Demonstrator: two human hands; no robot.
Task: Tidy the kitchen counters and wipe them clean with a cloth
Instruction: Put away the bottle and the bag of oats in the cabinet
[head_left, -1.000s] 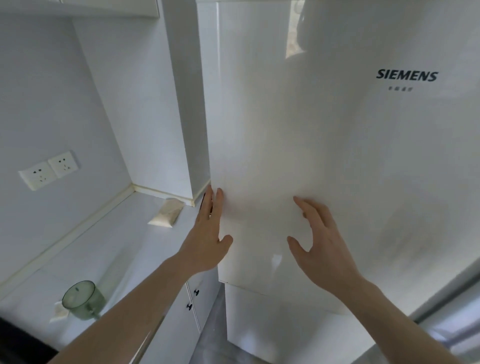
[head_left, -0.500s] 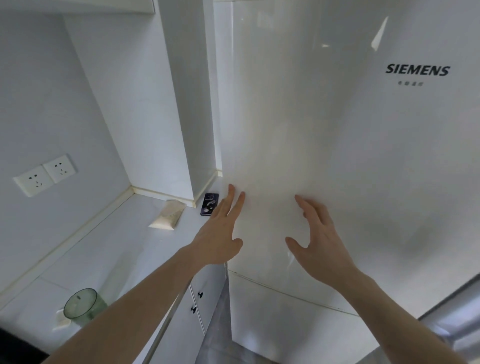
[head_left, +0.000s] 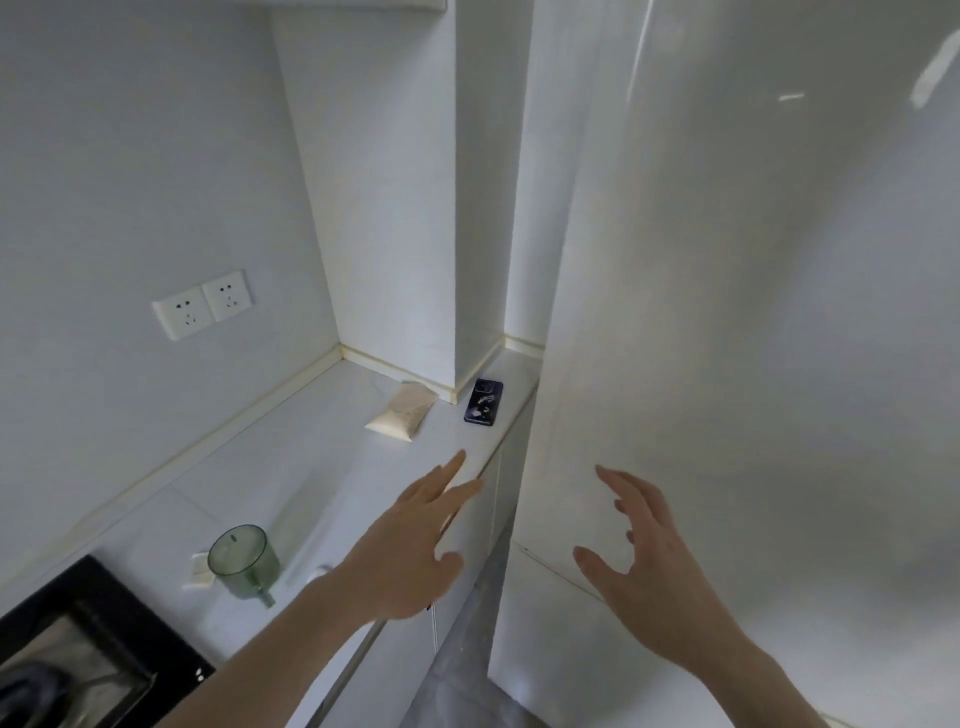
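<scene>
The white counter (head_left: 311, 467) runs along the left wall to a corner. On it lie a beige packet (head_left: 401, 411), a dark phone (head_left: 483, 401) near the far end, and a green cup (head_left: 244, 561) on its side nearer me. My left hand (head_left: 410, 545) hovers over the counter's front edge, fingers straight, holding nothing. My right hand (head_left: 644, 566) is in front of the white fridge door (head_left: 727, 364), fingers spread and loosely bent, empty. No cloth is visible.
A black hob (head_left: 78, 649) occupies the lower left corner. Two wall sockets (head_left: 202, 304) sit above the counter. White cabinet doors (head_left: 457, 587) hang below the counter, with a narrow strip of grey floor (head_left: 457, 675) beside the fridge.
The view has swung left and down toward the counter. My left hand came off the fridge door's edge and moved over the counter; the phone came into sight. My right hand stays near the door.
</scene>
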